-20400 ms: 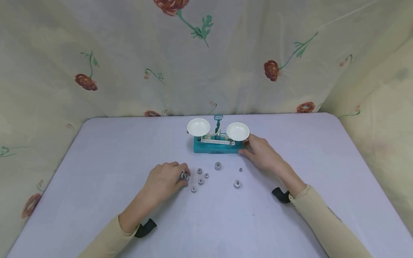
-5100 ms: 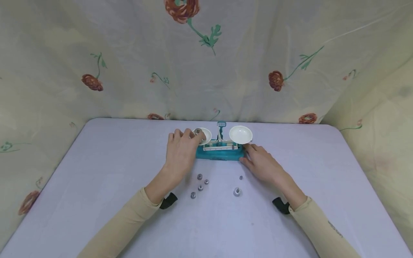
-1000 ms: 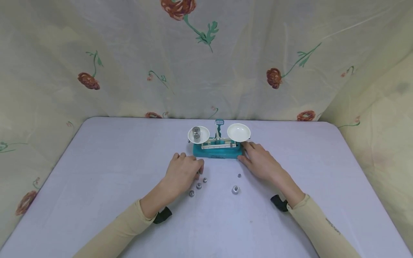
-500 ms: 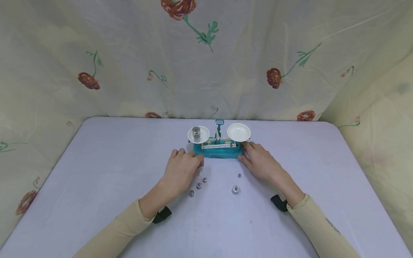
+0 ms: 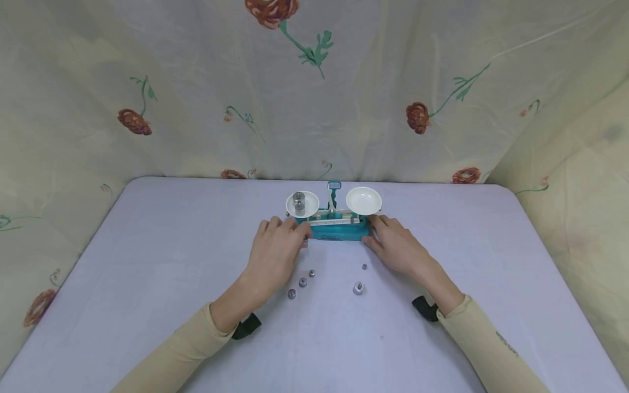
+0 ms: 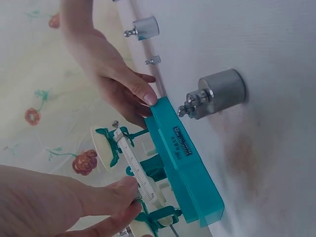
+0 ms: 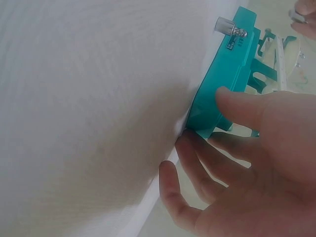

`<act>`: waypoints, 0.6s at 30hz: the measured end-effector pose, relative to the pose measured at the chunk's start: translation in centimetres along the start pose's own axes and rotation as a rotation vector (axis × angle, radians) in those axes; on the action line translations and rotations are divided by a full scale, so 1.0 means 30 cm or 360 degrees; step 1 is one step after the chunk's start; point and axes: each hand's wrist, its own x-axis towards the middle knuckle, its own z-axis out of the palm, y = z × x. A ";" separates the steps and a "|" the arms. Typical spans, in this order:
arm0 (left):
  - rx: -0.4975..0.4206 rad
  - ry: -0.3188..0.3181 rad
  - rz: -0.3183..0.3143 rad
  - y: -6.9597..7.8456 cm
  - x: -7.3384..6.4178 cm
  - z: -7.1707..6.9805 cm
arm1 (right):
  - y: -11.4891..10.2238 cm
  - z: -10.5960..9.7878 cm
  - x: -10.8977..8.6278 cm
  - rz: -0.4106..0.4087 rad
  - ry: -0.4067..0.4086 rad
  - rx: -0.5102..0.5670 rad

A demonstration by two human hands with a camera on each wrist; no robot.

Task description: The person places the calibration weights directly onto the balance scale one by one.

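- Teal plastic balance scale (image 5: 340,233) at the table's (image 5: 196,229) far side; two shiny weights (image 5: 299,208) sit in its left white dish (image 5: 312,205).
- Right hand (image 5: 400,248) grips the base's end.
- Left hand (image 5: 273,254), pinching a small metal weight (image 7: 297,17), partly hides the other end.
- Nearer: five knobbed cylinders (image 5: 359,289).
- Behind: creased floral cloth (image 5: 196,147).

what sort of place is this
Probably an indoor tabletop workspace, perhaps curtained off: a pale table stands before flower-printed sheeting, with a small balance scale and metal weights on it.
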 end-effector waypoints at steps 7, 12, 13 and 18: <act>-0.0006 0.0096 -0.0004 0.005 0.013 -0.024 | -0.001 -0.001 0.001 0.0011 -0.0004 -0.0004; -0.0040 0.0143 -0.0010 0.004 0.029 -0.043 | -0.001 -0.001 0.001 0.0012 -0.0009 -0.0001; -0.0047 0.0156 -0.0012 0.002 0.034 -0.046 | -0.001 -0.001 0.001 0.0012 -0.0009 0.0001; -0.0086 0.0221 -0.0021 -0.008 0.053 -0.049 | -0.001 0.000 0.001 0.0022 -0.0018 0.0006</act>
